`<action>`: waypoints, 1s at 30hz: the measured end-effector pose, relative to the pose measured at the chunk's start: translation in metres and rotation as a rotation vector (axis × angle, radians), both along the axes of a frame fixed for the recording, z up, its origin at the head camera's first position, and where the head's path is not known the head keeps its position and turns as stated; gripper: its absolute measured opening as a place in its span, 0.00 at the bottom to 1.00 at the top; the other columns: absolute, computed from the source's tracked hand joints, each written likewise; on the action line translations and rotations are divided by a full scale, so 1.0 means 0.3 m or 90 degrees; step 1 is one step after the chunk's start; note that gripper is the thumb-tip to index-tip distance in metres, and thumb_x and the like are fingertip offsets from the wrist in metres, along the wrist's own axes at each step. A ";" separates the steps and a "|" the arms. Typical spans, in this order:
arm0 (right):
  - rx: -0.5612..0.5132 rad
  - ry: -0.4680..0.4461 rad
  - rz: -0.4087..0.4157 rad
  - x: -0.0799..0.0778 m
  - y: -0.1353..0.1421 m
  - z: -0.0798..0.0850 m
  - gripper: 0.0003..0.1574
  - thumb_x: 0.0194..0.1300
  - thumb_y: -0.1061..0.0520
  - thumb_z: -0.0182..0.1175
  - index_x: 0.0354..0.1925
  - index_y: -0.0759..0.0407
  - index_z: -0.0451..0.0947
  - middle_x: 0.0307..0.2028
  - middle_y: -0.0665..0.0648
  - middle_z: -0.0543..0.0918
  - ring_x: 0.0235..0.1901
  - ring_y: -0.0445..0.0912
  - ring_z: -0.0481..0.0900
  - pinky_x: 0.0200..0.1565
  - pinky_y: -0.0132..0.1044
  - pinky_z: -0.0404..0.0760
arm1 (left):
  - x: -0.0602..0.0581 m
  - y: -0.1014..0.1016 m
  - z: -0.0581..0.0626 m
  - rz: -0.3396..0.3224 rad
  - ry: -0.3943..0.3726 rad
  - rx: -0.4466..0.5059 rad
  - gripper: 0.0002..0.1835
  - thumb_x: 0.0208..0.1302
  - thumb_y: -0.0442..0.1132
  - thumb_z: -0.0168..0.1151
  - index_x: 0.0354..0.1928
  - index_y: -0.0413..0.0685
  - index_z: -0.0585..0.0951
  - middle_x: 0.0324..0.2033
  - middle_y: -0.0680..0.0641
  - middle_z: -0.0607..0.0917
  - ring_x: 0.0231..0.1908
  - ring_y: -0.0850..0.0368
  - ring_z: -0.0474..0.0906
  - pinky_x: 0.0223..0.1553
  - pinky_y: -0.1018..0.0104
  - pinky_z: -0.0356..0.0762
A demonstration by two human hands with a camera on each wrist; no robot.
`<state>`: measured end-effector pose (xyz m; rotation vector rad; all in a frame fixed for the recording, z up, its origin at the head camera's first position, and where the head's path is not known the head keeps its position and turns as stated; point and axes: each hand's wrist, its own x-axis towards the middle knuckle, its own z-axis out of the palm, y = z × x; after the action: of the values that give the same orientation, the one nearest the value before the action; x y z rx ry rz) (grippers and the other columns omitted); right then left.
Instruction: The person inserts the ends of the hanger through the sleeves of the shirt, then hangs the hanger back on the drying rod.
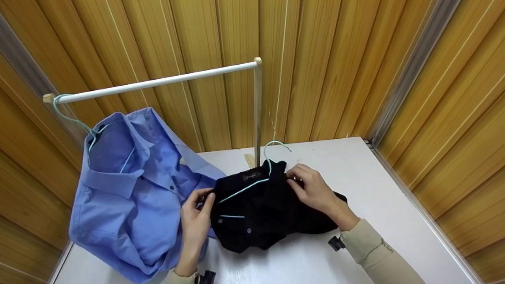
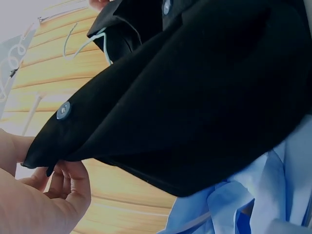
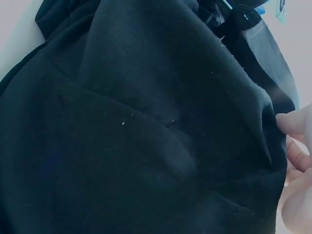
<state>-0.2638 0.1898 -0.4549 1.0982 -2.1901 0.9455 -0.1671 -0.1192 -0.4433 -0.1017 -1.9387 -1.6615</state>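
My left hand (image 1: 196, 215) pinches the black shirt's (image 1: 260, 213) left edge; my right hand (image 1: 311, 189) pinches its collar. It lies mid-tabletop (image 1: 394, 205), against the blue shirt (image 1: 126, 189); bare surface lies rightward.

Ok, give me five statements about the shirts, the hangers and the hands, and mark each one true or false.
1. The blue shirt hangs from the white rail on a hanger. True.
2. The black shirt hangs on the rail too. False: it lies on the white table.
3. The left hand pinches the black shirt's edge. True; the left wrist view shows its fingers on the hem.
4. The right hand rests empty on the table. False: it grips the black shirt near the collar.
5. A light green hanger sits inside the black shirt. True.
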 end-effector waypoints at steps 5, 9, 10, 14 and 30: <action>-0.013 -0.010 0.013 0.004 -0.016 -0.007 0.08 0.58 0.70 0.64 0.36 0.60 0.78 0.33 0.50 0.79 0.32 0.41 0.75 0.34 0.33 0.76 | -0.003 0.023 0.013 0.013 0.017 -0.030 0.05 0.59 0.24 0.63 0.38 0.31 0.83 0.32 0.39 0.84 0.32 0.50 0.78 0.28 0.71 0.74; -0.028 0.000 0.022 0.002 -0.027 -0.014 0.08 0.58 0.70 0.64 0.35 0.60 0.78 0.32 0.50 0.79 0.30 0.41 0.74 0.32 0.33 0.75 | 0.000 0.039 0.019 0.000 0.014 -0.041 0.05 0.61 0.25 0.63 0.39 0.34 0.83 0.31 0.41 0.84 0.31 0.50 0.77 0.25 0.70 0.72; -0.029 0.001 0.022 0.002 -0.030 -0.014 0.09 0.58 0.70 0.64 0.36 0.60 0.78 0.32 0.50 0.79 0.30 0.41 0.74 0.32 0.33 0.75 | 0.001 0.043 0.020 -0.006 0.012 -0.041 0.05 0.61 0.26 0.63 0.39 0.34 0.83 0.32 0.41 0.83 0.31 0.50 0.77 0.25 0.70 0.72; -0.039 0.000 0.027 0.005 -0.040 -0.019 0.09 0.58 0.71 0.64 0.36 0.60 0.78 0.31 0.51 0.79 0.29 0.42 0.74 0.32 0.33 0.75 | 0.004 0.058 0.025 -0.033 0.008 -0.039 0.06 0.62 0.26 0.62 0.40 0.37 0.83 0.32 0.41 0.83 0.28 0.51 0.75 0.23 0.70 0.70; -0.060 -0.019 0.009 0.025 -0.065 -0.021 0.09 0.58 0.70 0.65 0.34 0.59 0.78 0.30 0.48 0.77 0.29 0.39 0.73 0.31 0.30 0.74 | -0.037 0.130 -0.024 -0.068 0.060 -0.052 0.06 0.60 0.25 0.64 0.39 0.38 0.83 0.34 0.40 0.84 0.29 0.52 0.79 0.30 0.70 0.76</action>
<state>-0.2561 0.1702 -0.4611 1.0637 -2.1412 1.0670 -0.1781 -0.0802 -0.4504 -0.3153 -1.9598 -1.6151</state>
